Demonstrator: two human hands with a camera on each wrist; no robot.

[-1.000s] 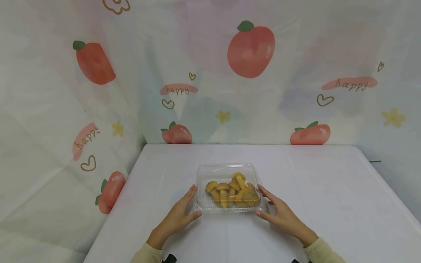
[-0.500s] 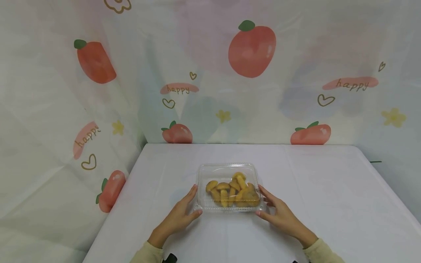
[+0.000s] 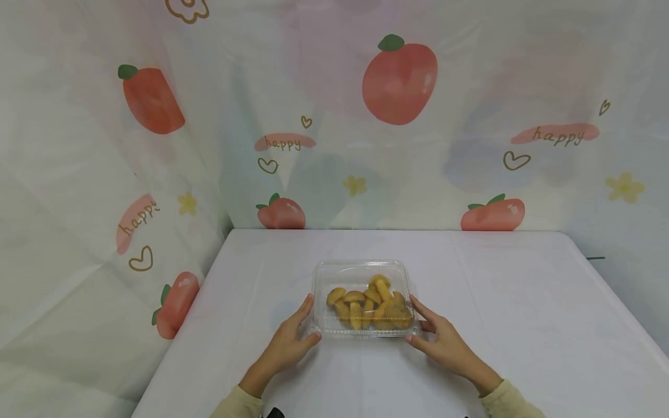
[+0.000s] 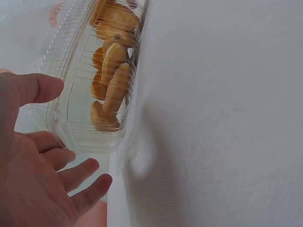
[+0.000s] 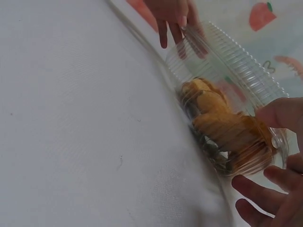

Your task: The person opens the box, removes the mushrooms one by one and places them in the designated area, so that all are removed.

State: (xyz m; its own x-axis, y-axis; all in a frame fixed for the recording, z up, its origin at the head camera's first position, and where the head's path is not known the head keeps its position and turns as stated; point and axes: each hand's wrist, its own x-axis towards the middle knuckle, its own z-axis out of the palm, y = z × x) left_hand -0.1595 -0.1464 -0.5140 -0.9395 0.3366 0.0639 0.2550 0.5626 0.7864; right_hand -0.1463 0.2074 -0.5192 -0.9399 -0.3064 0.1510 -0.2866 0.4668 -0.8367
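Note:
A clear plastic clamshell box (image 3: 334, 271) sits on the white table, its lid down. Several yellow-brown mushrooms (image 3: 355, 307) lie inside, mostly toward the front and right. My left hand (image 3: 284, 343) holds the box's left front corner, thumb at the front and index finger along the side. In the left wrist view, the other fingers of the left hand (image 4: 38, 165) are spread off the box. At the opposite corner my right hand (image 3: 450, 347) holds the box likewise, thumb in front. The right wrist view shows the right hand's lower fingers (image 5: 258, 194) apart from the box wall.
The box stands near the middle of a table (image 3: 502, 290) covered in white cloth. Behind and to the left hangs a backdrop (image 3: 313, 69) printed with peaches, flowers, hearts and "happy". A thin dark strip (image 3: 596, 258) shows past the table's right edge.
The box and mushrooms stay where they were. Both hands keep their places, with only a slight shift of the right fingers and the left wrist.

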